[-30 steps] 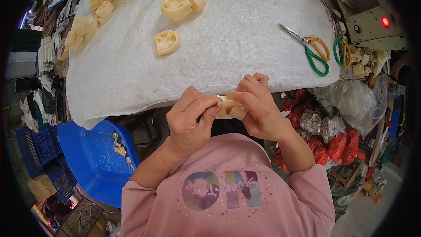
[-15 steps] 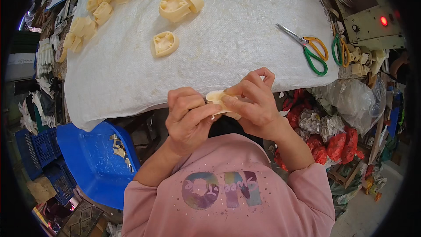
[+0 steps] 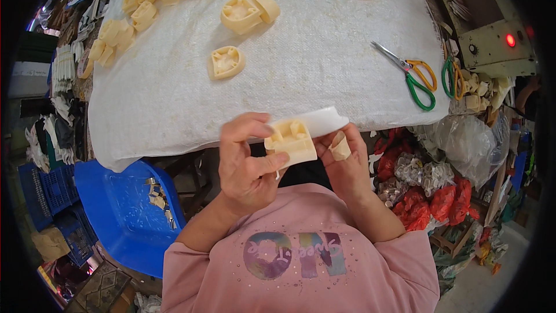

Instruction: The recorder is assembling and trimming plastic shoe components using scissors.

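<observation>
My left hand (image 3: 249, 156) grips a cream moulded plastic part (image 3: 295, 149) by its left side, thumb on the near face and fingers over the top. Inside the part are small posts. From its far side a wide white strip (image 3: 324, 120) sticks out to the right, over my right hand's fingers. In my right hand (image 3: 350, 162), half closed, sits a small curled beige piece (image 3: 340, 146), pinched near the thumb. How the strip joins the part is hidden. Similar cream parts (image 3: 226, 62) lie on the white-covered table (image 3: 313, 52) ahead.
Scissors (image 3: 411, 72) with green and orange handles lie at the table's right, a second pair (image 3: 450, 75) beyond. A blue bin (image 3: 121, 220) holding small metallic pieces stands lower left. Red plastic bags (image 3: 443, 200) are at right, below a box with a lit red lamp (image 3: 510, 40).
My hands have moved apart and the cream part has turned to show its inside. The white strip and the beige piece in my right hand have come into view.
</observation>
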`<state>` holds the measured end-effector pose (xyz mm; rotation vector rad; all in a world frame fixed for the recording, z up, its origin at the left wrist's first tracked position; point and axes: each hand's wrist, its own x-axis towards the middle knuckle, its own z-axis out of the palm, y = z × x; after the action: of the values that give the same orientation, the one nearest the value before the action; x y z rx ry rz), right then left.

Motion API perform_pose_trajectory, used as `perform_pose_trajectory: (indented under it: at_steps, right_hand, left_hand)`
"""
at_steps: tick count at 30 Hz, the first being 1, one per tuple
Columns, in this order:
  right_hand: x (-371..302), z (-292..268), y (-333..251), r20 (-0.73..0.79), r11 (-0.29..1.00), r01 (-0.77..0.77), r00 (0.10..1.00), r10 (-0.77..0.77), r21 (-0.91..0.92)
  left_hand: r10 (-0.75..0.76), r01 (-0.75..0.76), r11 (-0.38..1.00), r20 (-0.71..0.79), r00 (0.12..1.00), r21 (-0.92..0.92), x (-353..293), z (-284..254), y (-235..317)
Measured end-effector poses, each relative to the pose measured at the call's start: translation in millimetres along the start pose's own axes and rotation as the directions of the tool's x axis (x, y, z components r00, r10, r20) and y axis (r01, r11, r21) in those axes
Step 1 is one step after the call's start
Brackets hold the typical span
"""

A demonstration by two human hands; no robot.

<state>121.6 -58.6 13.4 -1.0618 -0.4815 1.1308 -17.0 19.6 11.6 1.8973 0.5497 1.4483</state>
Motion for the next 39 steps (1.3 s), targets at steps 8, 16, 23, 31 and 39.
perform_pose_trajectory:
  at_steps: [8,16,23,31,39]
  right_hand:
    - [13,-28,-46,0.126,0.953,0.282,0.947,-0.295,0.112]
    - [7,-22,12,0.339,0.959,0.211,0.931,-0.138,-0.187]
    - [6,-19,20,0.272,0.893,0.318,0.933,-0.236,-0.317]
    - [11,-29,21,0.090,0.937,-0.104,0.993,0.078,0.335]
    - [-4,-25,19,0.061,0.995,-0.004,0.998,-0.003,0.103]
  left_hand:
    - [-0.097,0.005,0.933,0.238,0.966,0.361,-27,-26,-16]
    - [-0.003,-0.011,0.997,0.179,0.984,0.075,-17,-1,-5]
    - [0.084,-0.109,0.990,0.255,0.963,0.087,-14,2,3]
    - [0.076,-0.111,0.987,0.263,0.962,0.120,-20,-1,3]
    - [0.043,-0.171,0.938,0.390,0.920,0.300,-11,6,7]
